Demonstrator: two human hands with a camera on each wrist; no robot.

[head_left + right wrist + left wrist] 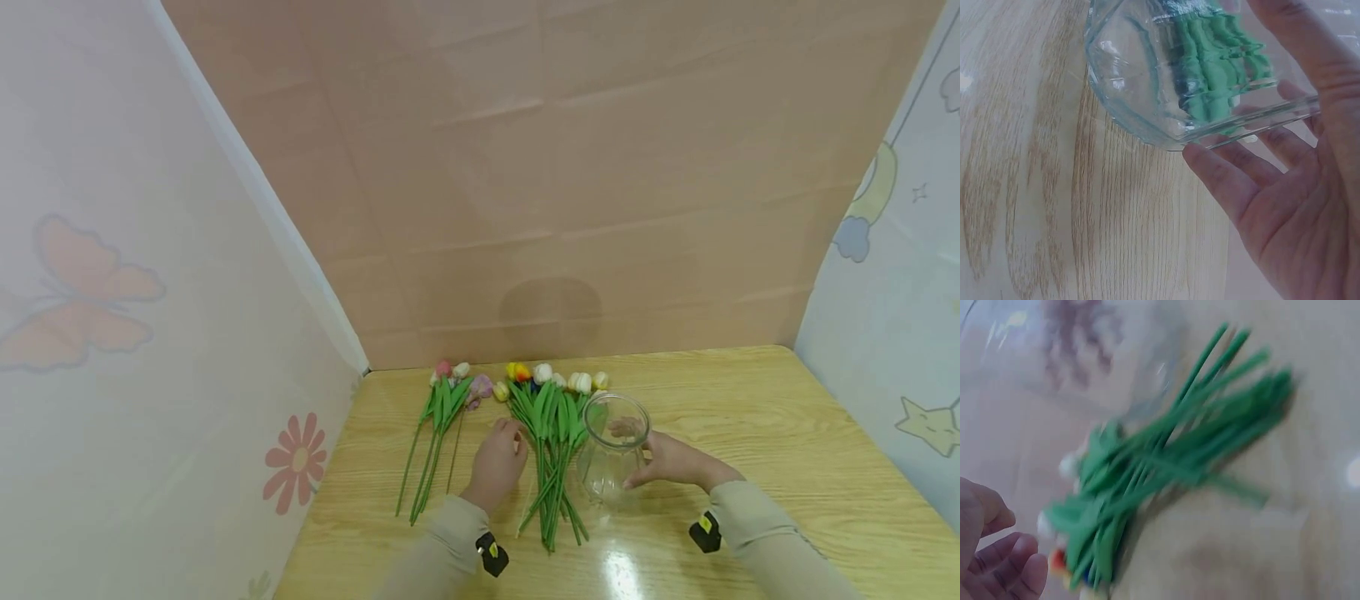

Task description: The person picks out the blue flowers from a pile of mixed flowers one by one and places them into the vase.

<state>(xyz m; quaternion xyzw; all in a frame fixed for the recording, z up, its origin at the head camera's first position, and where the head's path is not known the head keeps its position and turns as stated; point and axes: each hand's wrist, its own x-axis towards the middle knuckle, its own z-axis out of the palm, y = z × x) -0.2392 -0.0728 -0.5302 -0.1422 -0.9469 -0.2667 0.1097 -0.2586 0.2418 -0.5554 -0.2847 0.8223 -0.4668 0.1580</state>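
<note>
A clear glass vase (603,467) stands on the right side of the flowers. My right hand (671,458) holds it from the right, thumb at the near side and fingers behind, partly seen through the glass. The right wrist view has fingers (1229,175) along the glass wall (1129,119). A bunch of artificial tulips (553,442) with green stems and white, yellow and orange heads lies just left of the vase. My left hand (498,462) hovers beside that bunch, fingers loosely curved and nothing in them. In the blurred left wrist view, those fingers are close to the tulip heads (1063,556).
Farther left, a smaller group of tulips (437,442) with pink and white heads lies on the wooden table (750,417). Beside it is a purple flower (480,387) on a thin stem. A brown backdrop (562,183) rises behind, with printed cloth walls (150,417) on both sides.
</note>
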